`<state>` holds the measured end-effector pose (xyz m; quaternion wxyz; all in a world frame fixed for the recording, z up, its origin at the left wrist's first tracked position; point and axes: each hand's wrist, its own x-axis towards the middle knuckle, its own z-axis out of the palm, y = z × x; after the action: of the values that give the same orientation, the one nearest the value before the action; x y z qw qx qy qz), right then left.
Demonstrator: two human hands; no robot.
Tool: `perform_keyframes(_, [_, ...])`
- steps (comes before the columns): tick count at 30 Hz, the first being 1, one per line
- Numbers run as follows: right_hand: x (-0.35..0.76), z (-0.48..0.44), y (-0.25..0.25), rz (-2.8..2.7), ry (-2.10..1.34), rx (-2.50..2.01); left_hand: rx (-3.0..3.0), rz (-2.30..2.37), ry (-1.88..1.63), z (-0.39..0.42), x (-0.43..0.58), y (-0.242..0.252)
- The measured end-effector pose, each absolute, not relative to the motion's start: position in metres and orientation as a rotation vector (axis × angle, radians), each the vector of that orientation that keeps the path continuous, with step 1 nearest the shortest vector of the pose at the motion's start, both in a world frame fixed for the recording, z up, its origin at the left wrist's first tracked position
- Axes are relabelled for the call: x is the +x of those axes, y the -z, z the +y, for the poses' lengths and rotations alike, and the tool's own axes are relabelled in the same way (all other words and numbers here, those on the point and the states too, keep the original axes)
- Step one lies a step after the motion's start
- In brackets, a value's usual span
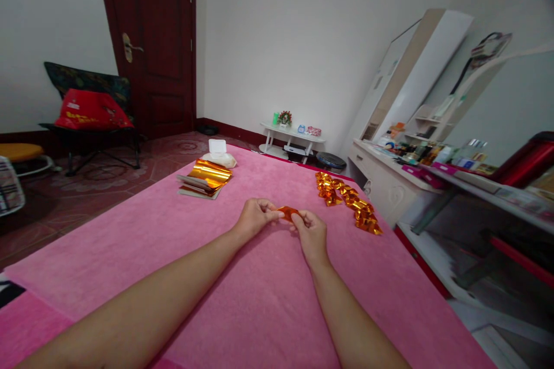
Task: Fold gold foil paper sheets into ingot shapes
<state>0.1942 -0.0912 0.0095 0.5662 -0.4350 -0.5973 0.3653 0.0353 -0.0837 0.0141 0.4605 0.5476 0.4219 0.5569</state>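
Note:
Both my hands meet over the middle of a pink blanket [242,300]. My left hand [254,216] and my right hand [310,232] pinch the two ends of a small folded piece of gold foil paper [287,212], fingers closed on it. A stack of flat gold foil sheets [206,177] lies further away to the left. To the right, a row of several folded gold foil pieces [348,200] lies along the blanket's edge.
A white pack of wipes [220,154] sits behind the foil stack. A white dresser [389,179] crowded with bottles stands at the right. A dark chair with a red bag [92,110], a red-brown door [149,40] and a low white table [292,137] are beyond.

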Motion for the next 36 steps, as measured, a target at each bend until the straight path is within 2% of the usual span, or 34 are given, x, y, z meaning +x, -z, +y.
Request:
perform_keyframes(11, [0.200,-0.083,-0.002,-1.302,-0.849,-1.058,1.553,1.140,-1.197,-0.082,0.034,-0.008])
perform_keyframes(18, [0.197,-0.084,-0.001,-1.277,-0.851,-1.069,1.664,1.310,-1.281,-0.083,0.033,-0.002])
perform_keyframes(24, [0.207,-0.080,0.002,-1.197,-0.785,-1.106,1.504,1.487,-1.505,-0.073,0.011,-0.006])
perform_keyframes(32, [0.195,-0.088,-0.001,-1.395,-0.802,-1.101,1.541,1.147,-1.425,-0.083,0.034,-0.013])
perform_keyframes(36, [0.191,-0.093,-0.004,-1.513,-0.807,-1.081,1.576,1.122,-1.388,-0.082,0.039,-0.010])
